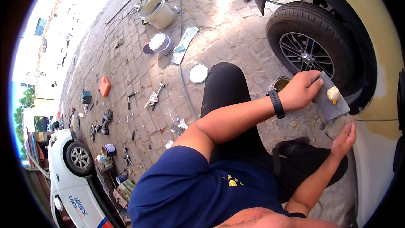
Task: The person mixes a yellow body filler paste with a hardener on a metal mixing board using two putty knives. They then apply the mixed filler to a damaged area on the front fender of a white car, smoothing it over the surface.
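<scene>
My left hand (300, 89), with a dark watch on its wrist, is closed on the edge of a flat grey plate (331, 109). On that plate sits a cream-coloured lump of paste (333, 94) with a small yellow-orange dab at its lower edge. My right hand (344, 138) is just below the plate's lower corner, its fingers pinched together. What they grip, if anything, I cannot make out; a pale blurred shape lies beside them. An open tin (281, 83) stands on the ground by my left wrist, partly hidden by it.
A car wheel (307, 46) and a cream body panel (379, 101) with yellowish patches rise close on the right. Beyond my knee lie a round white lid (198, 73), a lidded pail (161, 43), a larger bucket (157, 13) and a hose (184, 82). A white car (69, 181) stands left.
</scene>
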### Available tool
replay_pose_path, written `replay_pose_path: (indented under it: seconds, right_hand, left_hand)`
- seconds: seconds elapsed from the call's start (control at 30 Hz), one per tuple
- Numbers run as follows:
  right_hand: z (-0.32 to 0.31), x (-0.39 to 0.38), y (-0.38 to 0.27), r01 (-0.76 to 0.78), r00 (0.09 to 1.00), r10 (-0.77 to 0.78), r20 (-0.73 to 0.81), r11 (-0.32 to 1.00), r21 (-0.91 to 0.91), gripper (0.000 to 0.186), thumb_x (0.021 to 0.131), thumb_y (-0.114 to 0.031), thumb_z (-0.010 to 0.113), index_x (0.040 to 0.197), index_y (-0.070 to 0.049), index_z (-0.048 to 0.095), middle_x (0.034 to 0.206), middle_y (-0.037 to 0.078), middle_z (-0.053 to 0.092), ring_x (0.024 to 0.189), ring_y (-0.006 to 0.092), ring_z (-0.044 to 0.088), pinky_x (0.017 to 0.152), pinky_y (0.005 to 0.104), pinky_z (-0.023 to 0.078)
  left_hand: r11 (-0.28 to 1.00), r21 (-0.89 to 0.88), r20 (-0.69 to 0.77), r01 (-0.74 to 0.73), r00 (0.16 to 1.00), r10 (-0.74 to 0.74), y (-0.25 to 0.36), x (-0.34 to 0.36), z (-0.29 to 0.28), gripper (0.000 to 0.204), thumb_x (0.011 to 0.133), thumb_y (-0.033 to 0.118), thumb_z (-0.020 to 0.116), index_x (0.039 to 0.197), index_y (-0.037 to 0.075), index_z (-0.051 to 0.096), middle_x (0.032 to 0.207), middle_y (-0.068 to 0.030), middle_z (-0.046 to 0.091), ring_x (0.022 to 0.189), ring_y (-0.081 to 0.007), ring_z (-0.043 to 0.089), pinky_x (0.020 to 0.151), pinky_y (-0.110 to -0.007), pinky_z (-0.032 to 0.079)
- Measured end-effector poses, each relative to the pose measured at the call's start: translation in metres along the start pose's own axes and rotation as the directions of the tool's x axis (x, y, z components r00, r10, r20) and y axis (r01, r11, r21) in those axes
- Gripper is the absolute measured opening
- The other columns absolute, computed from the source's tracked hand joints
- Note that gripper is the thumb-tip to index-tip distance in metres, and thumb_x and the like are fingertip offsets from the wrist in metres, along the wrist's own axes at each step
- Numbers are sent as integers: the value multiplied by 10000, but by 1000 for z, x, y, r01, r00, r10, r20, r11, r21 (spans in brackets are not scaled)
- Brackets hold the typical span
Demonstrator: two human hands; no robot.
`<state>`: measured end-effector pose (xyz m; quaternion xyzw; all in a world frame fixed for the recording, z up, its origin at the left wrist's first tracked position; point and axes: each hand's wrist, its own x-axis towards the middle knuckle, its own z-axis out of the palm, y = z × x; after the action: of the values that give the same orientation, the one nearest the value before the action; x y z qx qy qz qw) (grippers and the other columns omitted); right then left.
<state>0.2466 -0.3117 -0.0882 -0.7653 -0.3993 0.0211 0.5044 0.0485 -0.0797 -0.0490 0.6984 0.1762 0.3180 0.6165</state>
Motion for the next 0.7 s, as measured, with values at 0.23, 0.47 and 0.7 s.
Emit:
replay_pose_path:
  seconds: [0.23,0.47,0.7]
  right_hand:
    - [17,12,-7,-157,950,284,-127,789,594,278,1082,-93,582,1305,71,609,1293,138,670,1157,184,631,1026,339,493]
    - [40,12,-53,464,874,-478,-88,874,-142,486,803,139,671,1230,-72,771,1179,108,688,1059,284,652,932,374,518]
    - [52,7,-62,504,850,-527,7,809,-301,489,734,81,710,1184,-93,786,1106,79,718,1002,305,675,882,427,528]
  left_hand:
    - [943,-324,-36,82,994,-99,-26,13,9,269,1104,162,529,1173,-48,683,1018,-23,712,928,-94,599,862,-310,512]
    - [821,-522,-16,231,960,-280,-4,4,21,240,1090,154,545,1135,-19,706,886,52,655,771,-27,519,676,-237,427]
    - [856,-404,58,323,943,-328,-17,-2,30,268,1075,197,572,1188,6,723,898,47,669,756,-23,533,643,-215,383]
